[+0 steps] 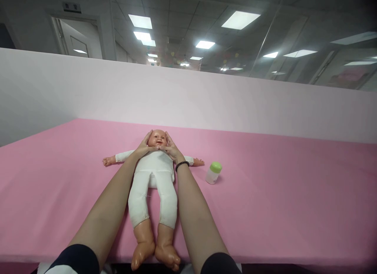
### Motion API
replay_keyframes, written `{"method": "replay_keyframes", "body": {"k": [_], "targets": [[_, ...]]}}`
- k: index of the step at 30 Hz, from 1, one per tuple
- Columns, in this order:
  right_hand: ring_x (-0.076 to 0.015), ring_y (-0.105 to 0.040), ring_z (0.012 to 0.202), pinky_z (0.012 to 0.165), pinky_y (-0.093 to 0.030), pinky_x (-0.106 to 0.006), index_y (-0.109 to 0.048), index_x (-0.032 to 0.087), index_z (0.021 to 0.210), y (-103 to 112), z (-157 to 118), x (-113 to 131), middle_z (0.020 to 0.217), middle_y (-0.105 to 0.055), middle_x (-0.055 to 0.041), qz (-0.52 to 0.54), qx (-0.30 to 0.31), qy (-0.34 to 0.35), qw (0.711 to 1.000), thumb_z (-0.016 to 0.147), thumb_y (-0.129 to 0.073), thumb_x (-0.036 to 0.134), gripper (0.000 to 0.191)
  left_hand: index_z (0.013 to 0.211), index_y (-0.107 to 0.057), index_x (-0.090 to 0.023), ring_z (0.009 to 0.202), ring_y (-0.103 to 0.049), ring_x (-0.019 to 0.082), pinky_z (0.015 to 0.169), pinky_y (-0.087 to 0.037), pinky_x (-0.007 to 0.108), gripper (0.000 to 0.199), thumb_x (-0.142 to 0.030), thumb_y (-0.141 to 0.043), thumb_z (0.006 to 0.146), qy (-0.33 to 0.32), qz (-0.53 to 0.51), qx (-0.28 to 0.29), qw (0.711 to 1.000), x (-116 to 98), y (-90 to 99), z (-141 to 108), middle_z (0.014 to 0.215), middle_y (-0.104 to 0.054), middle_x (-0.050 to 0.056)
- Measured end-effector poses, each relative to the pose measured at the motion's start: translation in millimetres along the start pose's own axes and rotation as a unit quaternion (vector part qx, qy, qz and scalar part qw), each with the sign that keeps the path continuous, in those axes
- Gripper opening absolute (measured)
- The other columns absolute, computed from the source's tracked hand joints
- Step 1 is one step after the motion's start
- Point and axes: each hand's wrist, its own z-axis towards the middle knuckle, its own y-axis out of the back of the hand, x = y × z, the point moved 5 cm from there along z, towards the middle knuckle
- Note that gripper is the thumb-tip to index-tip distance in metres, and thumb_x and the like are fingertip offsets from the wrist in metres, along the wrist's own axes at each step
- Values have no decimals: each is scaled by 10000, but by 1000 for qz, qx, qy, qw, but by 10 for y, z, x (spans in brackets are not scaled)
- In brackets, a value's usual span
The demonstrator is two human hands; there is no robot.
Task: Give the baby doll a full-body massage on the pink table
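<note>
A baby doll (154, 160) with a white cloth body and hard tan head, hands and feet lies on its back, its feet toward me. My left hand (144, 145) cups the left side of the doll's head, fingers along the cheek. On the other side, my right hand (172, 147) cups the head in the same way, with a dark beaded bracelet (182, 164) at the wrist. Both thumbs meet at the doll's chin. The fingers behind the head are partly hidden. The doll's arms stretch out sideways past my wrists.
A small clear bottle (212, 174) with a green cap stands right of the doll, near its hand. Pink cloth (273, 195) covers the table. A low white wall (188, 97) runs along the back, with glass above it. At the far left is a doorway (79, 38).
</note>
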Motion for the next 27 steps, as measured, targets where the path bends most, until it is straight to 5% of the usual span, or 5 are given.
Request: {"method": "replay_keyframes", "body": {"k": [27], "targets": [[-238, -619, 1147, 964, -552, -454, -580, 164, 1320, -88, -3, 84, 1320, -588, -109, -27, -2, 4, 1000, 974, -636, 372, 407, 1601, -299, -335, 1475, -384, 344, 1202, -359, 481, 1149, -229, -910, 634, -5, 2, -5, 1000, 86, 80, 73, 1645, -334, 106]]}}
